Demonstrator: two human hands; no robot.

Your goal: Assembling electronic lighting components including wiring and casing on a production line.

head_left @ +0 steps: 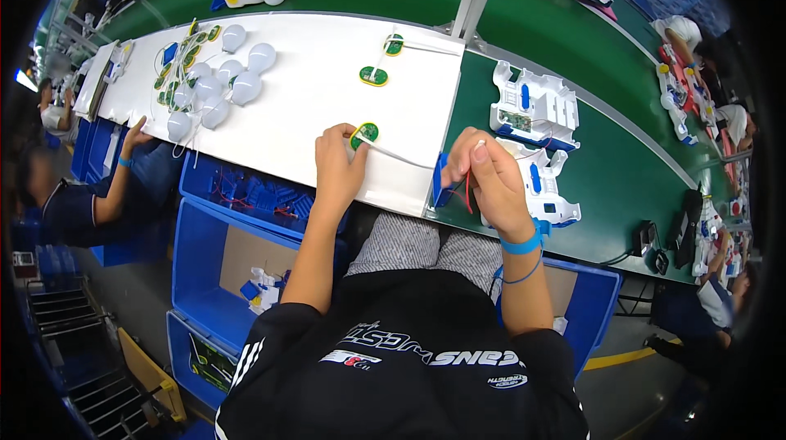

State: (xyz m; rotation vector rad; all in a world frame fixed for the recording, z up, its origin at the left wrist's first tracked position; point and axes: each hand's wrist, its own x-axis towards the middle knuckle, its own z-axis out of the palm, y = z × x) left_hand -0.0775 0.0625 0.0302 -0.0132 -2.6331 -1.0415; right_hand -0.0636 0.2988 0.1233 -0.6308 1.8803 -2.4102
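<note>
Small round green circuit board [364,133] sits at the near edge of the white sheet [311,96] on the counter [622,170], pinched by the left hand [340,163]; left fingers [332,139] are closed on its left rim. A thin white wire [397,157] runs from the board to the lower right, long axis toward the right hand [490,182].

Right hand is over the sheet's right edge, fingers curled shut around a thin red wire [468,190] that hangs down from the fist; a small blue part [441,180] sits just left of it, touching the hand's edge. A blue band [524,241] is on the right wrist.

Just right of the right hand are two white plastic housings with blue inserts, one near [550,186] and one farther up [536,108], both on the green counter surface.

Farther up the white sheet are two more round green boards [374,76] [395,45], well apart from the held one. Left on the sheet: a cluster of white bulb domes [217,84] mixed with green boards.

Below the counter edge, blue bins [209,260]; one holds red-wired blue parts, a lower one a white-blue housing.

Another person's hand [135,135] rests at the sheet's left end. No labels readable.
</note>
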